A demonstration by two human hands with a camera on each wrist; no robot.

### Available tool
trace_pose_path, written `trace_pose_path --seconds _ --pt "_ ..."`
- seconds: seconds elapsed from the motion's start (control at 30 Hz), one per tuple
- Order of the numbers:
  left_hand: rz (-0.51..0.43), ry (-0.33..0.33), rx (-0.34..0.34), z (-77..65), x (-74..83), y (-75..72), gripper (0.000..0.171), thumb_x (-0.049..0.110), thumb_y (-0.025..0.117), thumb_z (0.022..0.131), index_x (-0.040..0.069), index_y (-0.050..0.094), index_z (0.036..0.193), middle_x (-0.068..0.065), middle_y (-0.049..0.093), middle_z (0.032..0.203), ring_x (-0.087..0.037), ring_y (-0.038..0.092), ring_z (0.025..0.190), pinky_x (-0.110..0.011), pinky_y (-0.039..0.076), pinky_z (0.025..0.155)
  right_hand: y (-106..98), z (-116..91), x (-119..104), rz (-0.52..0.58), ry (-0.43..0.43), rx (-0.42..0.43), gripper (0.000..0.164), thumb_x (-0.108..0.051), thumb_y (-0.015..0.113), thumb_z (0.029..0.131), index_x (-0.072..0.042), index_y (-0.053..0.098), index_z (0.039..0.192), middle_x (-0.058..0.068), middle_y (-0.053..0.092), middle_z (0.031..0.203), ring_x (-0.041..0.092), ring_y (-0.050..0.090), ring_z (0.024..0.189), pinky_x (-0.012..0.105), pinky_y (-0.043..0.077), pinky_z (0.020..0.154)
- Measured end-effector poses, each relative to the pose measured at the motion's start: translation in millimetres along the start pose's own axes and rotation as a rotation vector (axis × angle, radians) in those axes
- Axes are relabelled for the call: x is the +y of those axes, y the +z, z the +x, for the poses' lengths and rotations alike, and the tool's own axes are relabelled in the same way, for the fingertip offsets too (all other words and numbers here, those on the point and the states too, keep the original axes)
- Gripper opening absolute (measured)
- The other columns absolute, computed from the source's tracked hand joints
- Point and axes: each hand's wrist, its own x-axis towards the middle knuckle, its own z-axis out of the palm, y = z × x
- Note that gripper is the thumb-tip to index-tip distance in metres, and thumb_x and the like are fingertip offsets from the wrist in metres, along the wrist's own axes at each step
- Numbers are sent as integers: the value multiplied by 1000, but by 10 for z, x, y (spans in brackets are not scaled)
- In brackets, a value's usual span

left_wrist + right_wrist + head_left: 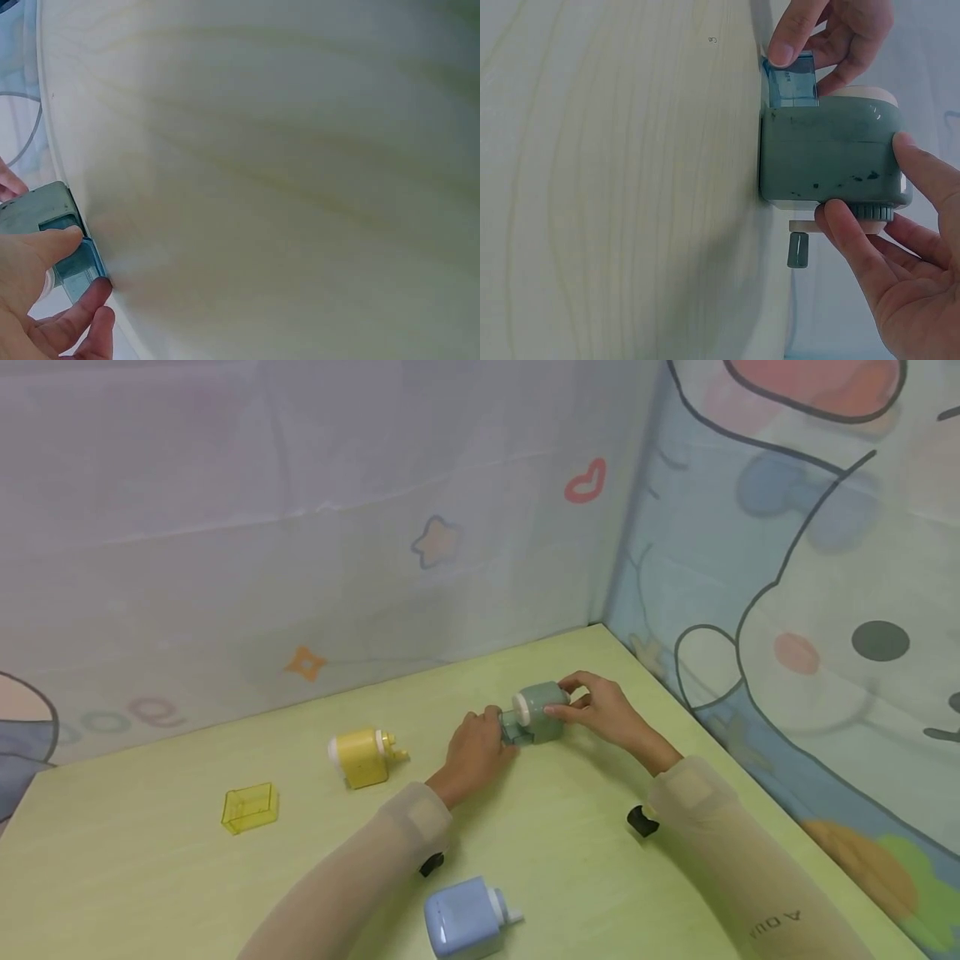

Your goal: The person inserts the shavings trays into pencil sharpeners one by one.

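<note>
On the table stands a green hand-crank pencil sharpener, near the far right corner. My right hand holds its body by the crank end, thumb and fingers on opposite sides. The small crank handle shows below the body in the right wrist view. Thumb and fingers of my left hand pinch the clear blue-green shavings drawer, which sticks partly out of the sharpener's lower opening. Part of the drawer is hidden by the left fingers in the head view.
A yellow pencil sharpener stands left of my hands, and a clear yellow drawer lies further left. Nearer me, between the forearms, is a blue pencil sharpener. Printed cloth walls border the table's back and right edges.
</note>
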Motion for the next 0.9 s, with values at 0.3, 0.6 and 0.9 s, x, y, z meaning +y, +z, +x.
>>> trace_pose_path --seconds 0.3,0.6,0.9 --pt "-14 15 5 27 13 -2 56 36 70 79 1 47 116 -7 57 88 -15 46 75 -26 43 61 -12 17 17 7 -2 -1 52 -35 69 80 -5 49 118 10 51 111 18 59 82 35 50 65" --pt "0 36 4 25 43 2 62 37 71 78 -1 46 119 -10 58 92 -17 48 79 -26 45 65 6 0 13 -6 2 -2 53 -37 68 80 -5 50 118 9 51 111 19 59 84 35 50 65" --pt "-28 42 15 31 53 16 61 35 71 78 -3 46 119 -12 59 92 -18 48 79 -26 45 64 21 4 2 -21 2 6 52 -36 68 81 -5 50 118 9 51 112 19 58 84 35 50 65"
